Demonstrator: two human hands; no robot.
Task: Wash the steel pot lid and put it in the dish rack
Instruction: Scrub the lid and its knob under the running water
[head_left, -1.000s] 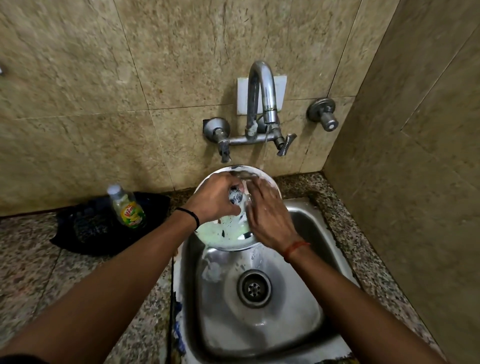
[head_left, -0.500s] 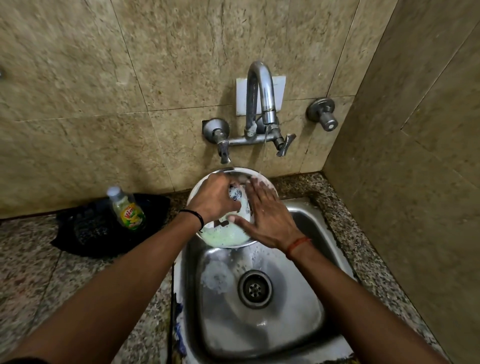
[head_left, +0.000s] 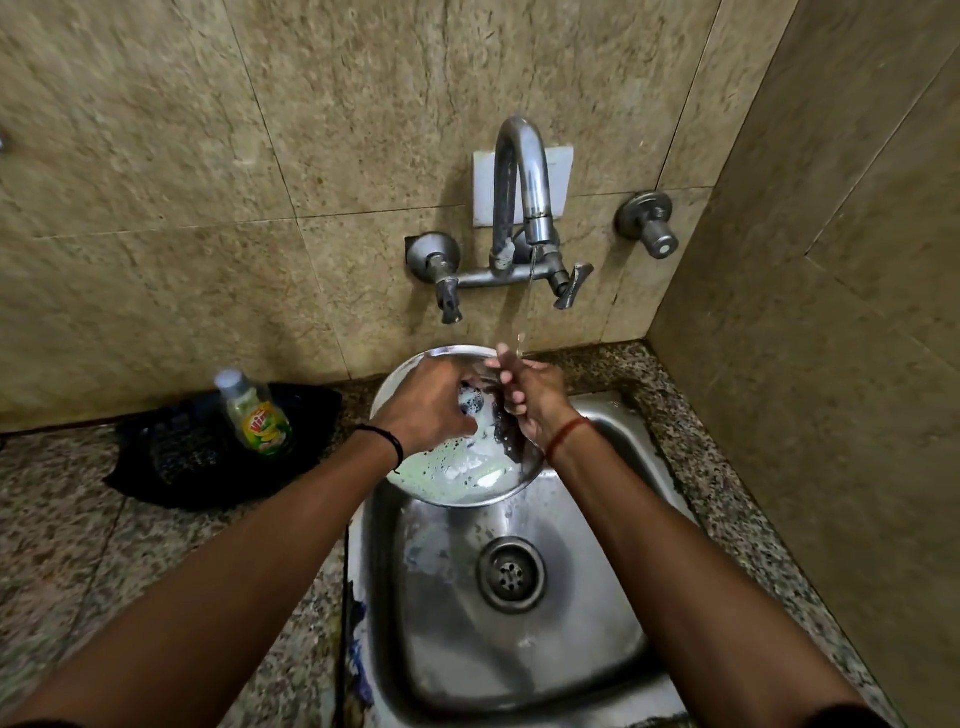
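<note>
The left hand (head_left: 427, 402) is curled closed around the soapy knob (head_left: 471, 401) at the middle of the steel pot lid (head_left: 457, 478), fingers wrapped over it, a black band on its wrist. The right hand (head_left: 530, 397) stands just right of the knob, fingers loosely open and pointing up toward the far wall, its edge against the lid's face; it grips nothing that can be seen, and a red thread circles its wrist. A thin stream of water (head_left: 530, 306) falls from the tap (head_left: 519, 208) onto the right fingertips.

The lid is tilted over the far edge of the steel sink (head_left: 571, 649), inner face toward the camera, its near half covered in pale green foam and bubbles. Below it the sink basin is wet, with foam patches left of the drain (head_left: 511, 574).

On the speckled granite counter (head_left: 78, 545) to the left, a small bottle (head_left: 254, 413) with a green and yellow label stands on a black mat (head_left: 171, 462) against the tiled wall. A second valve (head_left: 649, 226) is fixed to the wall right of the tap
</note>
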